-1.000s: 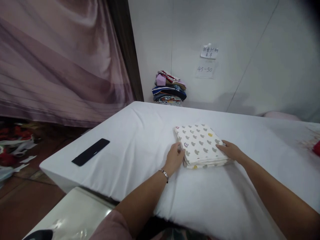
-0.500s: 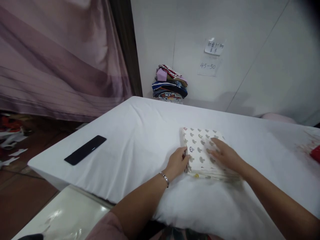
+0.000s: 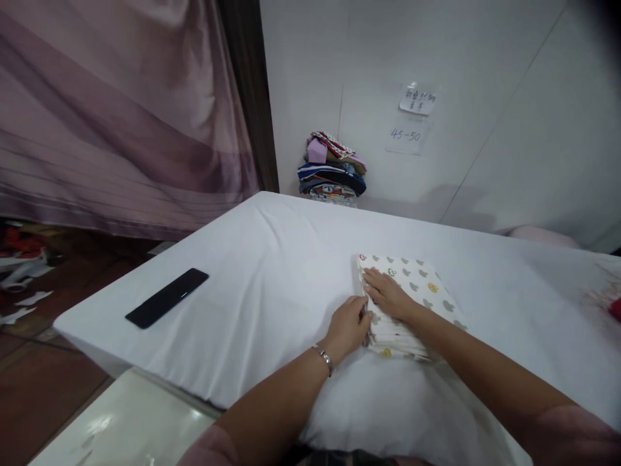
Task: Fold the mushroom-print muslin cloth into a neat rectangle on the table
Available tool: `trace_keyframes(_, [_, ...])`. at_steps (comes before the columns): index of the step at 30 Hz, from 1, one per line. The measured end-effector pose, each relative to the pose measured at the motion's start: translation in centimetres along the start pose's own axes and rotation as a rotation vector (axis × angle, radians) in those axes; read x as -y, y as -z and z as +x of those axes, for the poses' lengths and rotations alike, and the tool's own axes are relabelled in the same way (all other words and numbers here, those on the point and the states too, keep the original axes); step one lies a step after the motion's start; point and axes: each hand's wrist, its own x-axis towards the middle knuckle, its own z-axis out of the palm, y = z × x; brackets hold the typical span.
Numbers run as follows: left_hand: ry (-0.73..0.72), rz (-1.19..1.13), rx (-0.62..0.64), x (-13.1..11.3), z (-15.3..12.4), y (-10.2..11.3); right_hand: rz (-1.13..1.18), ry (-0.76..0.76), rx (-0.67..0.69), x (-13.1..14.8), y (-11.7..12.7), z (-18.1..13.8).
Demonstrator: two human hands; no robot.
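Note:
A folded white cloth (image 3: 416, 275) with grey, yellow and green mushroom-like prints lies in layers on the white-covered table (image 3: 272, 291). At its left edge, my left hand (image 3: 347, 327) has curled fingers, with thumb and fingertips gripping the layers. My right hand (image 3: 391, 294) rests flat on top, near the left side, fingers stretched out and pressing the fabric. The part of the cloth beneath my right forearm is hidden.
On the table's left side lies a black phone-like slab (image 3: 167, 298). A stack of folded clothes (image 3: 332, 169) stands behind the far edge, against the wall. Paper signs (image 3: 417, 101) hang there. A pink curtain (image 3: 121, 129) covers the left.
My right hand has slid left across the cloth and now lies flat near its left edge. My left hand stays at that edge. The view has shifted slightly.

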Motion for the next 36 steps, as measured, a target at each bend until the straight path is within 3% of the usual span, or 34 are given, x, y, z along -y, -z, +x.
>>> trace_keyframes(10, [0.104, -0.103, 0.000, 0.5, 0.1, -0.2, -0.008, -0.064, 0.053, 1.2, 0.5, -0.1])
trace_keyframes(13, [0.109, -0.134, 0.004, 0.6, 0.1, -0.1, 0.009, -0.121, 0.000, -0.5, 1.7, -1.1])
trace_keyframes(18, [0.050, -0.136, 0.036, 0.5, 0.1, 0.1, -0.076, -0.402, -0.210, -6.1, 4.3, -4.8])
trace_keyframes(21, [0.038, -0.150, 0.055, 0.3, 0.1, 0.3, 0.113, -0.634, -0.240, -8.5, 5.3, -6.9])
trace_keyframes(25, [0.055, -0.158, 0.053, 0.4, 0.1, 0.2, 0.389, -0.841, -0.221, -9.2, 5.9, -7.9])
trace_keyframes(30, [0.070, -0.187, 0.003, 0.5, 0.3, 0.1, 0.607, -0.908, -0.280, -8.9, 5.6, -6.9])
trace_keyframes(36, [0.097, -0.183, -0.105, 1.3, 1.4, 1.4, 0.626, -0.889, -0.391, -8.2, 4.0, -4.8])
